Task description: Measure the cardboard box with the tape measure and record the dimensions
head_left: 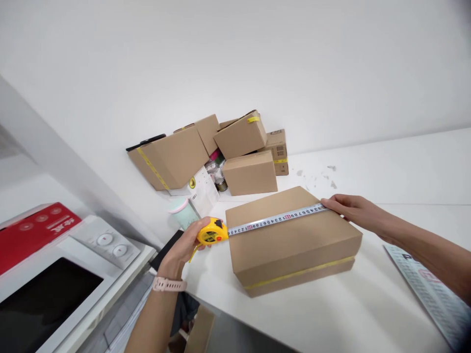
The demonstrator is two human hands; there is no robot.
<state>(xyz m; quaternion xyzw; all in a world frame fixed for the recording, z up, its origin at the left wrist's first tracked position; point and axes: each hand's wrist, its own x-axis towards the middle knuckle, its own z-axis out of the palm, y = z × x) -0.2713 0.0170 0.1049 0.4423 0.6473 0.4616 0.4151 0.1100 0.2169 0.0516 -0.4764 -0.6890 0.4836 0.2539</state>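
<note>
A closed cardboard box [294, 240] with a yellow tape strip round its side lies on the white table [301, 309]. Across its top runs the pulled-out blade of a yellow tape measure [211, 232]. My left hand [184, 245], with a pink band on the wrist, is closed round the tape measure's case at the box's left edge. At the far right edge of the top, my right hand [348, 208] pinches the blade's end, its fingertips by the box edge. The blade lies slantwise, numbers facing up.
Several cardboard boxes [250, 174] are stacked against the wall, with a pale green cup [183, 212] near them. A white microwave [55, 289] with a red box [40, 230] on top stands left. A printed sheet [427, 289] lies at the right.
</note>
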